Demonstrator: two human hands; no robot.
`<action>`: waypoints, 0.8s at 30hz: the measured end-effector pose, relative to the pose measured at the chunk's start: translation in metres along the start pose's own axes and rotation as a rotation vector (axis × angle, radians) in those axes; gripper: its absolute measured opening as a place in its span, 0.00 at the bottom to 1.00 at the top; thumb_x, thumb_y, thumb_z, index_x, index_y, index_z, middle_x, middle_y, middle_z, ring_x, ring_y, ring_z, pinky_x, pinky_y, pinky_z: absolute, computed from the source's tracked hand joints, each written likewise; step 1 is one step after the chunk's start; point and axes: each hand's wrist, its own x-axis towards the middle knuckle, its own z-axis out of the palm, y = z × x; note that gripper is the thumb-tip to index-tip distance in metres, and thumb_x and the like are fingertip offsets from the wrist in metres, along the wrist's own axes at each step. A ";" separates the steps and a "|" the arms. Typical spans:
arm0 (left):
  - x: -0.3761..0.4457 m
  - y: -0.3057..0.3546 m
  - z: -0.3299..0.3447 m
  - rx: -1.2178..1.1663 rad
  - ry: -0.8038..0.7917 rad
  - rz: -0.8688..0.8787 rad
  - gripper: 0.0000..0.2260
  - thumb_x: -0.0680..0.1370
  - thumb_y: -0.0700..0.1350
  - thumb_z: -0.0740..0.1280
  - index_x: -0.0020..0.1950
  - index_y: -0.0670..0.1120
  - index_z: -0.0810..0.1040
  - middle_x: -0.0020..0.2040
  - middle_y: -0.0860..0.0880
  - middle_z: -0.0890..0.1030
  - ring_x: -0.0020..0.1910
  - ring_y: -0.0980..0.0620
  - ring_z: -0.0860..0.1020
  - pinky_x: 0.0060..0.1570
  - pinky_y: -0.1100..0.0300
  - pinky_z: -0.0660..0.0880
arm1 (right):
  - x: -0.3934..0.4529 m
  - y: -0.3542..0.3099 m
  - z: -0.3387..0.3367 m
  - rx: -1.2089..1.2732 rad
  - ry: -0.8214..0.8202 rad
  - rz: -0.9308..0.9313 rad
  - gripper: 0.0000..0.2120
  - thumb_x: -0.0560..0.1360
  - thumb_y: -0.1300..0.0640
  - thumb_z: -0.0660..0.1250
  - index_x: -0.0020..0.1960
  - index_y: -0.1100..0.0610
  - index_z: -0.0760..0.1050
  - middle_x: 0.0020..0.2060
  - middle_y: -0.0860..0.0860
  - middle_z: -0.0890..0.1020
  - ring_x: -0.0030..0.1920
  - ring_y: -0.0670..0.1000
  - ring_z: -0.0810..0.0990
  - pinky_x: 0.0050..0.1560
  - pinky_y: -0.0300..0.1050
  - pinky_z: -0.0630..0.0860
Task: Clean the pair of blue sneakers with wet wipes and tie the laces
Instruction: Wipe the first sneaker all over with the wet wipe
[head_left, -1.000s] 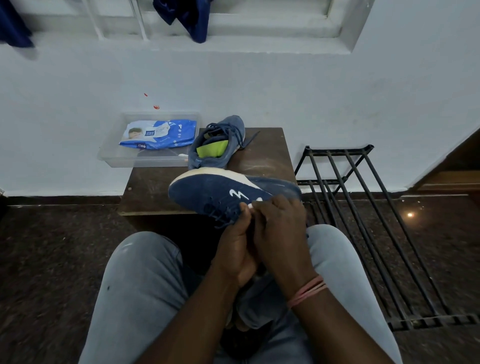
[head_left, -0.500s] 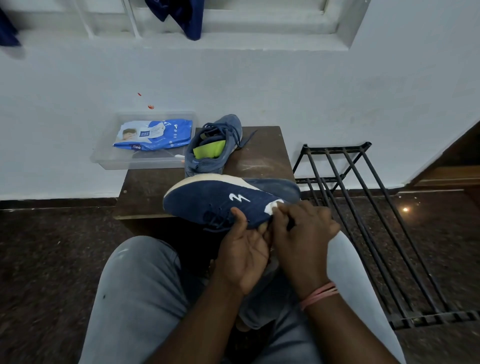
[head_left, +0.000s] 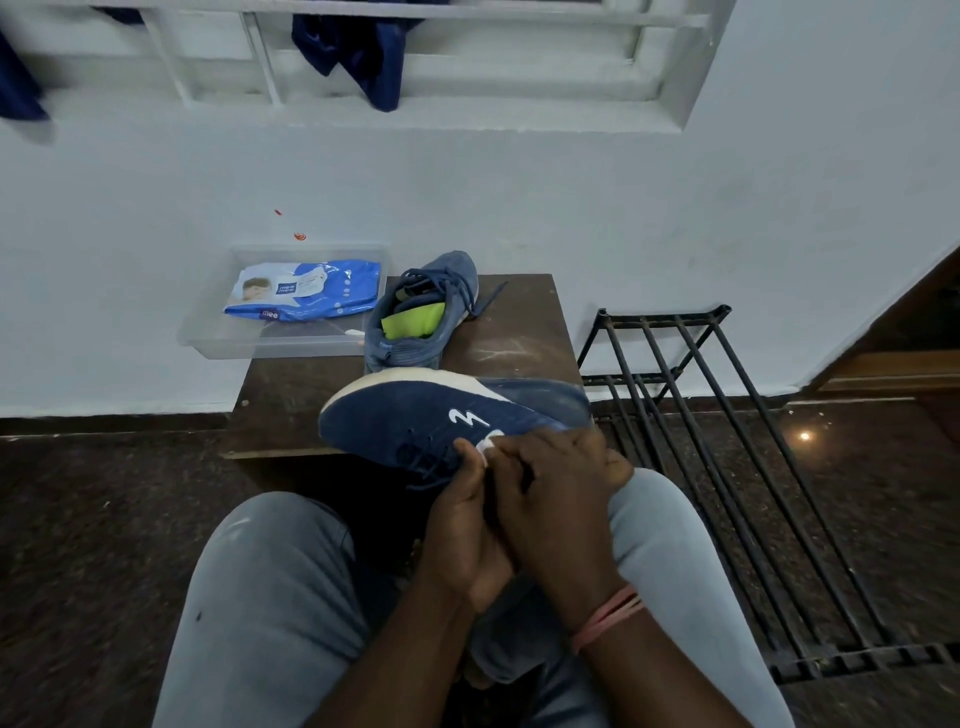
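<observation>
A dark blue sneaker (head_left: 415, 415) with a white sole and white logo lies on its side across my lap, toe to the left. My left hand (head_left: 462, 525) grips it at the laced opening, thumb pressed on the upper. My right hand (head_left: 561, 483) sits against it with curled fingers, pinching a small white wet wipe (head_left: 487, 446) at the sneaker's collar. The second sneaker (head_left: 400, 353), lighter blue with a green insole and loose laces, stands on the brown table (head_left: 519, 338) behind. My left hand's fingers are hidden.
A blue-and-white wipes pack (head_left: 306, 291) lies in a clear plastic tray (head_left: 218, 343) at the table's back left. A black metal rack (head_left: 727, 441) lies on the dark floor to the right. A white wall stands close behind.
My right hand swung out to the right and came back against my left thumb, with the wipe showing between them. The sneaker stays on my lap.
</observation>
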 end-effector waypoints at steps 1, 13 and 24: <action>0.001 -0.002 0.001 0.012 0.008 0.014 0.30 0.84 0.60 0.51 0.72 0.39 0.74 0.70 0.37 0.77 0.69 0.42 0.77 0.64 0.50 0.78 | 0.006 0.005 -0.002 -0.024 0.038 0.044 0.09 0.77 0.47 0.63 0.45 0.46 0.82 0.44 0.41 0.82 0.50 0.51 0.75 0.52 0.58 0.70; 0.004 -0.005 0.001 0.070 0.089 0.082 0.30 0.83 0.62 0.51 0.76 0.43 0.69 0.71 0.39 0.76 0.71 0.43 0.75 0.71 0.46 0.72 | 0.028 0.007 -0.014 -0.267 0.035 0.047 0.11 0.78 0.46 0.62 0.44 0.46 0.82 0.45 0.43 0.81 0.49 0.51 0.70 0.50 0.55 0.67; 0.003 0.000 0.001 0.068 0.069 0.096 0.32 0.83 0.64 0.49 0.78 0.43 0.67 0.73 0.39 0.74 0.73 0.42 0.72 0.74 0.44 0.68 | 0.038 0.002 -0.018 -0.306 0.040 0.088 0.09 0.78 0.48 0.64 0.46 0.46 0.82 0.48 0.44 0.81 0.51 0.52 0.71 0.49 0.50 0.59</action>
